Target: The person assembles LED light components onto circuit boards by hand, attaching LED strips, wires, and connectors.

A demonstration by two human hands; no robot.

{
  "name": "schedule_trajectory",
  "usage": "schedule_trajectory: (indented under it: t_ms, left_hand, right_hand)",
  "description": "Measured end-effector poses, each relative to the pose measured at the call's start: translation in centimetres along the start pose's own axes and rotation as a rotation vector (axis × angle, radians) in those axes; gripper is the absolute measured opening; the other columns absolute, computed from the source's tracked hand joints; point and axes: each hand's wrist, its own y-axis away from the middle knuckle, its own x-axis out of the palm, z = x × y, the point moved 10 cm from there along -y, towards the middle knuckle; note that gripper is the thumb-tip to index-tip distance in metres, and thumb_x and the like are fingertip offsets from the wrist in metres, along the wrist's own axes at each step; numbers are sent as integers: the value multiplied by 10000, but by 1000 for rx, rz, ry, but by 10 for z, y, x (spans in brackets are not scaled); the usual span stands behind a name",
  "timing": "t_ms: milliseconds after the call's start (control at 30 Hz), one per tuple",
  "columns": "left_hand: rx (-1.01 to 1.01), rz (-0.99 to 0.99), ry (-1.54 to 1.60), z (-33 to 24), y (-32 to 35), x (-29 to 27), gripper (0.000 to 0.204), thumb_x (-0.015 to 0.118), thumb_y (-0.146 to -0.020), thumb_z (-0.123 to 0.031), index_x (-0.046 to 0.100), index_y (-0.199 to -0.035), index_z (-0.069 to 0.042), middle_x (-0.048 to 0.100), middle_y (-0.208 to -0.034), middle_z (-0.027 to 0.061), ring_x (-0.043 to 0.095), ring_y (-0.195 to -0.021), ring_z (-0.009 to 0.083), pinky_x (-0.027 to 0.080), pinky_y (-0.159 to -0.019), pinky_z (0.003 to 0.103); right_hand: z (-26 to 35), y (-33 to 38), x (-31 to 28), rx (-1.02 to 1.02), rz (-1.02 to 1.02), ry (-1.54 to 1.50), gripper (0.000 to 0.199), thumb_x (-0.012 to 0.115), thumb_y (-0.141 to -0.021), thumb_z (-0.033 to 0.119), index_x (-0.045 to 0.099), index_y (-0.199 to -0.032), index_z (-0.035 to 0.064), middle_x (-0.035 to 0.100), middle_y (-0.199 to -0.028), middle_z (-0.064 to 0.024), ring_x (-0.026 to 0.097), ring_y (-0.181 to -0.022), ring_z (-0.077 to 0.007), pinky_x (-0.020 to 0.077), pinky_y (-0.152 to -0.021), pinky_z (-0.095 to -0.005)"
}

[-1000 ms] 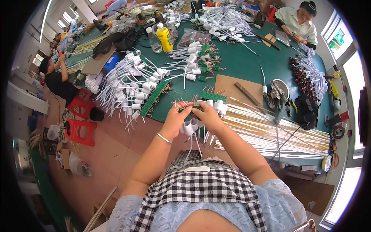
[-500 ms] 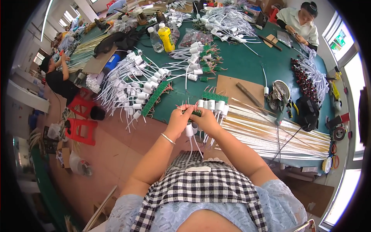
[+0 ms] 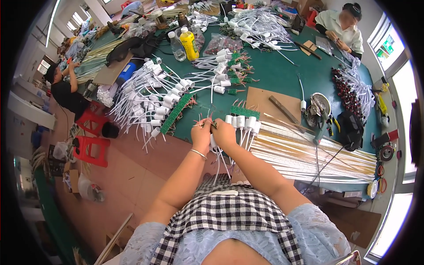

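Observation:
At the near table edge, my left hand (image 3: 201, 134) and my right hand (image 3: 224, 134) are closed side by side on a small green circuit board (image 3: 214, 125), mostly covered by the fingers. Thin red wires (image 3: 201, 122) stick up from the left fingertips. Below the board a white cylindrical housing (image 3: 213, 141) shows between the hands, with white cables (image 3: 218, 165) hanging down. Just right of my right hand lies a row of white housings (image 3: 240, 121) joined to a green circuit board strip (image 3: 244, 111). A longer green board strip (image 3: 176, 115) lies to the left.
A large pile of white-cabled housings (image 3: 145, 95) covers the table's left part. Long pale strips (image 3: 309, 152) spread to the right, beside a brown board (image 3: 265, 104) carrying a dark bar (image 3: 285, 109). Two bottles (image 3: 190, 44) stand farther back. Co-workers (image 3: 344, 28) sit at the far right and left.
My hands have drawn closer together and shifted slightly left. The housing that hung in plain view below them is now largely hidden between them.

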Motion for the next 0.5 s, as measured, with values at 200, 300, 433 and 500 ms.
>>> schedule_trajectory:
  t_ms: [200, 300, 433, 500]
  left_hand:
    - [-171, 473, 111, -16, 10, 20, 398, 593, -880, -276, 515, -1191, -41, 565, -1068, 84, 534, -919, 129, 450, -771, 265]
    - [-123, 614, -47, -44, 27, 31, 705, 559, -865, -441, 248, -1392, -92, 350, -1346, 166, 383, -1208, 221, 359, -963, 330]
    - [157, 563, -538, -71, 10, 29, 926, 416, -846, -644, -110, -1441, -167, 35, -1487, 203, 114, -1373, 312, 188, -1086, 374]
    - [267, 545, -642, -84, 4, 34, 909, 387, -855, -644, -95, -1443, -145, 54, -1483, 225, 109, -1373, 335, 189, -1085, 373]
  right_hand:
    - [-7, 5, 18, 148, 398, -873, 343, 650, -803, 145, 530, -1107, 40, 629, -885, -78, 596, -724, -151, 474, -633, -293]
    - [28, 27, 10, 246, 549, -1129, 485, 675, -782, 96, 446, -1208, 63, 579, -974, -54, 561, -791, -102, 459, -676, -252]
    - [40, 22, 8, 270, 602, -1120, 384, 663, -782, 86, 508, -1132, 51, 609, -905, -55, 582, -788, -122, 466, -684, -267]
    - [44, 19, 9, 279, 589, -1145, 352, 659, -782, 81, 526, -1106, 49, 617, -883, -57, 589, -790, -126, 468, -683, -270]
